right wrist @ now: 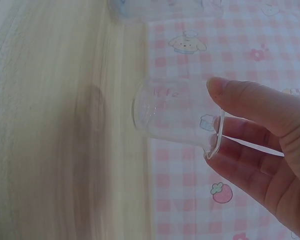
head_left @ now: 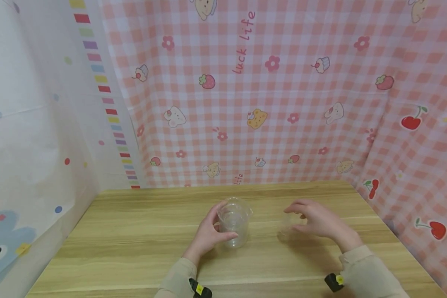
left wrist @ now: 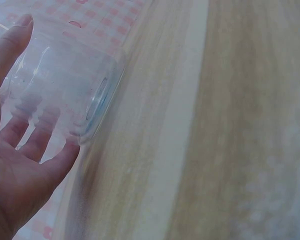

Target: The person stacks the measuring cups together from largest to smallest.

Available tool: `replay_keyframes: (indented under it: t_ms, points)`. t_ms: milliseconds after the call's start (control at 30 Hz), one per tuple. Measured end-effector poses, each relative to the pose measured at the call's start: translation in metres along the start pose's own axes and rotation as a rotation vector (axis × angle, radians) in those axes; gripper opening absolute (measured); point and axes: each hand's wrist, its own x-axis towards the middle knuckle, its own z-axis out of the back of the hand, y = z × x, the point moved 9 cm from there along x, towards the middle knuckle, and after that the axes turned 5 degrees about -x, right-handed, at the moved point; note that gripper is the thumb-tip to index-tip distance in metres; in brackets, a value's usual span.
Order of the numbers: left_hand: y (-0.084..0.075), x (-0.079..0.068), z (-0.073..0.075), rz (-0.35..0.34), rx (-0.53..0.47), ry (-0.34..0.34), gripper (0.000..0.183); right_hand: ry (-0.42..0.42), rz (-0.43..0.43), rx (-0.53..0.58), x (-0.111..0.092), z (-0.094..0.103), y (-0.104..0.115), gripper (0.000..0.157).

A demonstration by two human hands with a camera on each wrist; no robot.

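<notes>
A large clear beaker (head_left: pixel 240 227) with a pouring lip stands upright on the wooden table. My left hand (head_left: pixel 207 235) grips it from the left, thumb in front and fingers behind. Through its wall in the left wrist view, curved inner edges show in the beaker (left wrist: pixel 65 75); whether another vessel sits inside I cannot tell. To the right, my right hand (head_left: pixel 320 219) holds a smaller clear beaker (right wrist: pixel 175 110) by its rim, thumb on one side and fingers on the other. Its base hangs a little above the table, with a shadow beneath.
The wooden table (head_left: pixel 134 236) runs back to a pink checked cloth (head_left: pixel 227 103) hanging behind it. White patterned cloth (head_left: pixel 41 136) hangs on the left and cherry-printed cloth (head_left: pixel 424 174) on the right. A dark strap piece sits at each wrist.
</notes>
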Motion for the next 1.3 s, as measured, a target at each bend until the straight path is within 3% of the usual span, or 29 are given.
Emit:
replay_keyframes:
  t_ms: [200,467,1300]
  points:
    - [0.003,0.001,0.000,-0.002,0.003,0.003,0.090,-0.008,0.020,0.008,0.005,0.000,0.005,0.040]
    - [0.032,0.011,0.003,-0.011,0.015,-0.014,0.094,-0.007,0.009,0.014,0.013,0.003,0.009,0.040]
    - [0.029,0.010,0.003,-0.019,0.012,-0.003,0.093,-0.109,0.045,0.006,0.038,0.024,0.036,0.042]
